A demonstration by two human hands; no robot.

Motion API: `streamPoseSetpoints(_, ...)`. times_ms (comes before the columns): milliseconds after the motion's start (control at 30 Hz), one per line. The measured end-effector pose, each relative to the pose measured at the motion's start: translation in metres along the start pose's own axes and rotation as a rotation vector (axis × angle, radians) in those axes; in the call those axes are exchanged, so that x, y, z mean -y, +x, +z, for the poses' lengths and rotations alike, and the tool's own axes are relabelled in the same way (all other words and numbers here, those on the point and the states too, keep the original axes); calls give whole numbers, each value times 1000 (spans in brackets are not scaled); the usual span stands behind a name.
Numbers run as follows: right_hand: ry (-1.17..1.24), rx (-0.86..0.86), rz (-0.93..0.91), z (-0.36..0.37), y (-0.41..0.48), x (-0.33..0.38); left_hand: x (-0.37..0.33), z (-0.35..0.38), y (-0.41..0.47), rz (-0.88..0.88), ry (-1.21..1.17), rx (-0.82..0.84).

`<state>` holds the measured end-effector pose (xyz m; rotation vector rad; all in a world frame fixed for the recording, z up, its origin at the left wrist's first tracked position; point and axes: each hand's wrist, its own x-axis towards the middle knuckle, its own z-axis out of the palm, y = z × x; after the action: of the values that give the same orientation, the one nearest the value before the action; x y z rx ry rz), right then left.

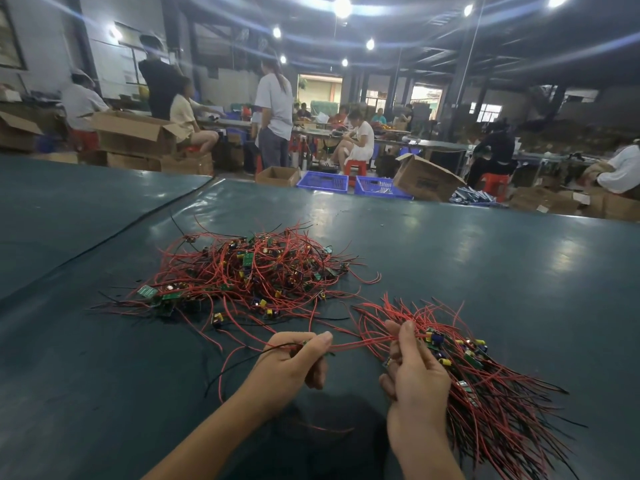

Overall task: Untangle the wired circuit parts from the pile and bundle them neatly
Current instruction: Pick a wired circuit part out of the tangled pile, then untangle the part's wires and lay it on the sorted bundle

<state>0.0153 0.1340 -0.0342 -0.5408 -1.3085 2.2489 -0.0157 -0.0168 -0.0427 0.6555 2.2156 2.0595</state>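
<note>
Dark green matting (485, 265) covers the long table in front of you and fills the lower half of the frame. At centre frame lies the pile (249, 271), a loose heap of red and black leads knotted around small green boards and yellow and blue components, with stray ends fanning out towards the left edge.

Just below and right of it, your left hand (294, 362) pinches one wired part (306, 342) between thumb and curled fingers. Its red lead (349, 345) stretches rightwards to your other hand. A black lead (235, 367) droops from your fist onto the mat at lower left.

Your right hand (415, 375), just right of bottom centre, is clenched around the bundle (491, 386), about where its boards cluster. The bundle's leads lie roughly side by side, spraying upwards above your fingers and sweeping down to the lower right corner. It sits beside the pile, and a few red leads run between the two.

Beyond the table's far edge, in the upper middle, stand two blue crates (322, 181) and a tipped cardboard box (424, 183). People (360, 136) sit on red stools (355, 166) at other benches, and round lamps (342, 6) glare from the ceiling.
</note>
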Motion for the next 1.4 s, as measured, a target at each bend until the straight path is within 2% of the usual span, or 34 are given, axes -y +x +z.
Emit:
streamPoseSetpoints(100,-106,72,41,4,-7,-6,-2,-1,0,-14,-36,-132)
streamPoseSetpoints(233,-322,307,13,10,-19,-12,-4,-2,1,51,18,-282)
streamPoseSetpoints(300,-358,410,-37,13,-24,-12,1,-5,-3,169,213,-285)
streamPoseSetpoints(400,-325,531,-45,14,-26,-10,7,-8,-8,414,765,-277)
streamPoseSetpoints(467,-360,554,-68,13,-27,-11,6,-7,-10,468,846,-237)
streamPoseSetpoints(600,-463,477,-238,8,-26,-12,5,-11,-9,405,700,-87)
streamPoseSetpoints(667,-447,344,-318,7,-21,-12,6,-17,-6,436,838,-29)
streamPoseSetpoints(733,-380,208,-351,4,-12,-12,8,-25,-2,505,1005,-91)
streamPoseSetpoints(800,-361,142,-396,0,-5,-9,8,-39,3,449,1042,-207)
streamPoseSetpoints(867,-538,114,-526,-8,3,-7,11,-57,7,318,1079,-299)
streamPoseSetpoints(933,-821,94,-657,-18,9,-5,20,-75,10,142,1143,-275)
streamPoseSetpoints(1033,-1149,43,-610,-28,13,-4,30,-86,12,-57,1202,-111)
streamPoseSetpoints(1100,-1226,26,-570,-29,13,-3,33,-89,12,-88,1216,-49)
streamPoseSetpoints(1267,-1152,16,-643,-23,9,-2,30,-88,13,-64,1146,-11)
streamPoseSetpoints(1400,-1278,27,-568,-21,4,-1,29,-86,13,26,1226,-102)
